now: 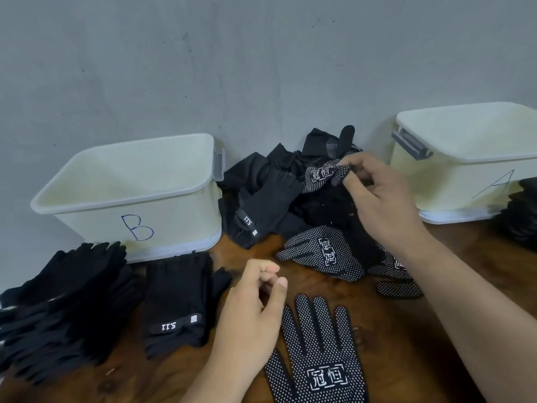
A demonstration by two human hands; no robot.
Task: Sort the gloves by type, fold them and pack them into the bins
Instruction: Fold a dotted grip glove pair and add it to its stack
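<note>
One flat dotted glove (pixel 319 359) lies nearest us on the bench (pixel 392 344), just right of our left hand (pixel 252 309), whose fingers hang loosely curled on nothing. Further out, our right hand (pixel 386 199) reaches onto the mixed pile (pixel 270 199), its fingers (pixel 363 162) pinched on a crumpled dotted glove (pixel 322 174) near the pile's top. We judge the step to be drawing out a match. We should lift it clear slowly so neighbouring gloves do not drag along, then lay it over the flat one, tips aligned, before folding. Bin B (pixel 174 216) and bin A (pixel 450 184) stand behind, either side of the pile.
</note>
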